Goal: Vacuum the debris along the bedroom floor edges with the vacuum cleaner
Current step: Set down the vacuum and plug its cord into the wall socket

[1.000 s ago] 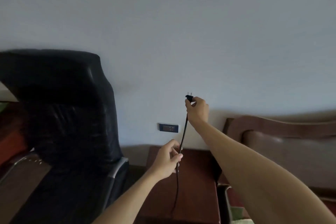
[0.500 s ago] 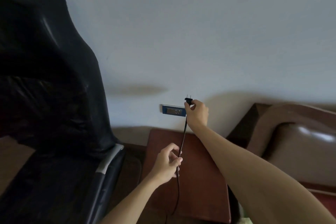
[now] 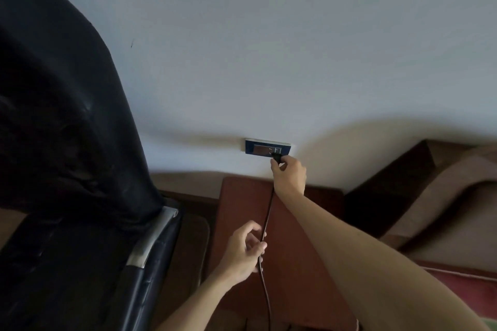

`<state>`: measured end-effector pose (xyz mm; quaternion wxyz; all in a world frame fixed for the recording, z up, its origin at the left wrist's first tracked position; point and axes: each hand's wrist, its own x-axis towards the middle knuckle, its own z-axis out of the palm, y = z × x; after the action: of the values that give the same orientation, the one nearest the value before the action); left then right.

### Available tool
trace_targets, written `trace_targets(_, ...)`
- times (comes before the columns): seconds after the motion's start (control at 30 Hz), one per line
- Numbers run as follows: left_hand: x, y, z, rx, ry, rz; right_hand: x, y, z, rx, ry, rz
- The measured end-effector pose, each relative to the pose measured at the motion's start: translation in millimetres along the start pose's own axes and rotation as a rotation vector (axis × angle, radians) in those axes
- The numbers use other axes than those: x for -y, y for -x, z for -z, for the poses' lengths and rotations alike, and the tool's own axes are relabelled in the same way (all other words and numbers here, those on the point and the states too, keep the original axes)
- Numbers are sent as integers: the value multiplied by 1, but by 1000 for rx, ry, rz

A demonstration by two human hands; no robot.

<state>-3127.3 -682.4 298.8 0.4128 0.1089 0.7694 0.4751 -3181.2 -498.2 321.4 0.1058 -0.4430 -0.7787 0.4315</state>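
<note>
My right hand (image 3: 289,173) grips a black plug (image 3: 276,156) and holds it against the right end of a blue-framed wall socket (image 3: 258,147). A thin black power cord (image 3: 265,271) runs down from the plug over a reddish-brown bedside table (image 3: 295,263). My left hand (image 3: 246,248) pinches the cord loosely lower down, fingers curled around it. The vacuum cleaner itself is out of view.
A large black leather chair (image 3: 61,156) with a metal armrest (image 3: 153,239) fills the left side. A brown padded headboard (image 3: 441,196) and a red bed edge (image 3: 462,285) lie at the right. A pale wall (image 3: 269,48) fills the upper view.
My right hand carried the plug down and forward until it met the socket. The view closed in on the wall, and my left hand stayed on the cord.
</note>
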Motion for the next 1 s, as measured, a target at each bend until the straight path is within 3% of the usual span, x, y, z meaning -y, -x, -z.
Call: trace_targets(1.0,10,-19,2,40,138,29,-4,-9,-28,-64,42,13)
